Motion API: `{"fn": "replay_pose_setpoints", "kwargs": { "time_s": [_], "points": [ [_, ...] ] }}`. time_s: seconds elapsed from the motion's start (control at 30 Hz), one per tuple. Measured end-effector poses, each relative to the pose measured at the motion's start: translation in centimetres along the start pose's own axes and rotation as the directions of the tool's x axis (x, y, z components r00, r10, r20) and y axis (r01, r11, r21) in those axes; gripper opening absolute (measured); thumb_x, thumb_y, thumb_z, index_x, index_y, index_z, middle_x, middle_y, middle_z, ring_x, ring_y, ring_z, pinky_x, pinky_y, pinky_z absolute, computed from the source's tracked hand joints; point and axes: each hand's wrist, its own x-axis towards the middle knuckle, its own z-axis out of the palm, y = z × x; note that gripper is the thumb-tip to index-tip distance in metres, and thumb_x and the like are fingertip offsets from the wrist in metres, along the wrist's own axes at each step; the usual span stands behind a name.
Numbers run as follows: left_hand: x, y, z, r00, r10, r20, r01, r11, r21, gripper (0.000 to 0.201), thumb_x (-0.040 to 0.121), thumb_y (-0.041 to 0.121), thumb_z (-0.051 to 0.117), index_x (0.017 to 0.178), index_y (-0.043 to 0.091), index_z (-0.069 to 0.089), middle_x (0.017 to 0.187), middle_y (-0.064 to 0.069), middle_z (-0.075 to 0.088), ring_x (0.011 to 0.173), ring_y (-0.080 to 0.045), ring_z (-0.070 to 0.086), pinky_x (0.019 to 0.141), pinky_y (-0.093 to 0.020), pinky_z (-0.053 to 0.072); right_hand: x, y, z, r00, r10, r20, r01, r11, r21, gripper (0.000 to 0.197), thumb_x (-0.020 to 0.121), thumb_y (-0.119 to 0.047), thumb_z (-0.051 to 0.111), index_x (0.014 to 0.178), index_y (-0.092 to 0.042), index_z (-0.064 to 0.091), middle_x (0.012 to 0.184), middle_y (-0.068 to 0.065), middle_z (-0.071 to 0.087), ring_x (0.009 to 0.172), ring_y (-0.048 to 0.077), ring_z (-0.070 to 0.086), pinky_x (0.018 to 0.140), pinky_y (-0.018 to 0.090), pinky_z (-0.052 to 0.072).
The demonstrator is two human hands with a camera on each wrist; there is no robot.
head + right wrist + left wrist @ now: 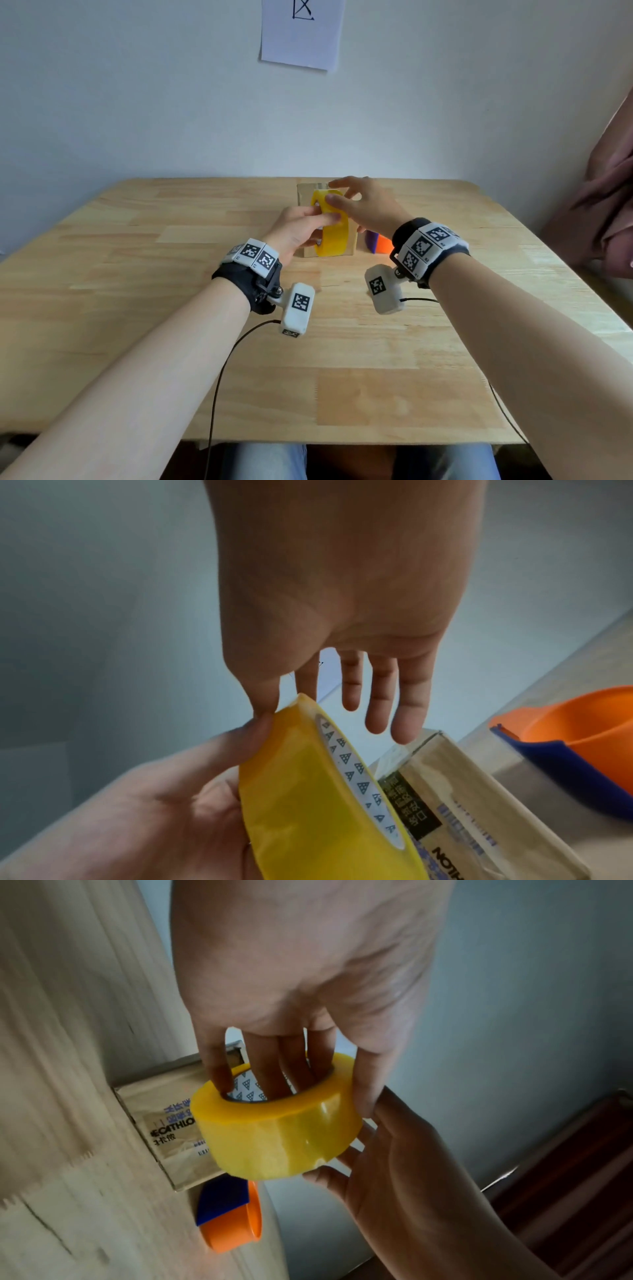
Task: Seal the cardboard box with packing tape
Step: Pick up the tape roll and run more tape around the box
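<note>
A yellow roll of packing tape [334,236] [281,1137] [301,791] is held upright above the small cardboard box [305,197] [164,1137] [462,791], which lies on the wooden table [171,308] near its far edge. My left hand [318,219] [301,1053] grips the roll, with its fingers through the core and its thumb on the outside. My right hand [337,195] [270,696] pinches the roll's top rim between thumb and forefinger; its other fingers are straight. Most of the box top is hidden behind the roll.
An orange and blue plastic object [376,243] [229,1218] [565,745] lies just right of the box. The wall stands right behind the table, with a paper sheet [301,34] on it. Pink cloth [609,192] hangs past the right edge. Thin cables [219,377] trail over the near edge.
</note>
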Motion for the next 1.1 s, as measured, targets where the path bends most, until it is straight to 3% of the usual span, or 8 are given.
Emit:
{"fn": "replay_pose_setpoints", "kwargs": {
  "time_s": [0.17,0.37,0.43,0.53,0.7,0.8,0.9,1.1],
  "points": [
    [-0.2,-0.7,-1.0,1.0,-0.006,-0.009,0.006,0.999,0.045,0.027,0.08,0.033,0.085,0.1,0.017,0.079,0.106,-0.007,0.08,0.099,-0.027,0.073,0.088,-0.038,0.055,0.0,0.6,0.8,0.998,-0.058,0.0,0.058,0.998,-0.006,0.035,0.09,-0.048,0.075,0.123,-0.035,0.074,0.127,0.001,0.059,0.106,0.018,0.068,0.092,0.047,0.06],
    [-0.2,-1.8,-1.1,0.998,-0.055,-0.018,0.054,0.998,-0.032,0.029,0.08,0.03,0.084,0.104,0.014,0.08,0.112,-0.012,0.079,0.095,-0.026,0.072,0.08,-0.033,0.055,-0.8,0.7,0.8,0.989,-0.133,0.058,0.131,0.991,0.033,0.01,0.086,-0.034,0.08,0.087,-0.024,0.081,0.122,-0.002,0.068,0.099,0.017,0.073,0.094,0.045,0.059],
    [-0.4,-2.1,-1.1,0.997,-0.075,-0.001,0.074,0.994,-0.085,0.027,0.084,0.024,0.082,0.107,0.011,0.079,0.114,-0.013,0.079,0.099,-0.028,0.073,0.08,-0.032,0.054,-1.0,0.8,0.9,0.989,-0.12,0.088,0.118,0.992,0.033,0.013,0.088,-0.034,0.078,0.093,-0.023,0.081,0.123,-0.006,0.07,0.097,0.014,0.073,0.094,0.044,0.059],
    [-0.8,-2.7,-1.2,0.994,-0.092,0.062,0.098,0.989,-0.112,0.029,0.087,0.018,0.08,0.113,0.006,0.077,0.116,-0.018,0.077,0.109,-0.035,0.073,0.084,-0.035,0.056,-1.0,1.3,1.3,0.988,-0.067,0.14,0.071,0.997,-0.024,0.029,0.096,-0.04,0.071,0.122,-0.028,0.074,0.13,-0.007,0.069,0.102,0.014,0.071,0.095,0.045,0.059],
    [-1.8,-3.9,-1.4,0.968,-0.081,0.237,0.11,0.988,-0.109,0.025,0.091,0.005,0.073,0.116,0.008,0.074,0.121,-0.015,0.075,0.108,-0.023,0.071,0.095,-0.032,0.055,-1.2,1.7,2.0,0.953,0.09,0.29,-0.092,0.996,-0.007,0.057,0.102,-0.054,0.057,0.15,-0.022,0.054,0.133,0.002,0.063,0.098,0.023,0.071,0.078,0.046,0.065],
    [-2.1,-4.3,-1.6,0.953,-0.071,0.296,0.104,0.99,-0.096,0.025,0.091,-0.001,0.07,0.114,0.008,0.074,0.116,-0.012,0.075,0.11,-0.021,0.07,0.104,-0.034,0.052,-1.4,2.1,2.2,0.918,0.174,0.357,-0.201,0.979,0.039,0.065,0.099,-0.064,0.051,0.151,-0.025,0.051,0.14,0.003,0.058,0.106,0.028,0.072,0.082,0.051,0.065],
    [-1.9,-4.7,-1.5,0.954,-0.073,0.29,0.101,0.991,-0.084,0.026,0.09,-0.003,0.07,0.115,0.006,0.074,0.116,-0.015,0.074,0.112,-0.024,0.068,0.106,-0.036,0.051,-1.3,2.5,2.2,0.922,0.169,0.347,-0.188,0.982,0.023,0.066,0.097,-0.065,0.055,0.147,-0.023,0.056,0.137,0.004,0.063,0.101,0.025,0.074,0.081,0.05,0.066],
    [-1.5,-5.5,-1.4,0.97,-0.112,0.215,0.134,0.987,-0.092,0.024,0.087,0.003,0.075,0.11,0.008,0.075,0.106,-0.009,0.078,0.103,-0.024,0.071,0.087,-0.029,0.054,-1.3,3.0,2.3,0.954,0.079,0.29,-0.054,0.994,-0.096,0.063,0.093,-0.055,0.07,0.146,-0.022,0.059,0.134,0.004,0.069,0.094,0.018,0.075,0.074,0.041,0.067]
  ]
}}
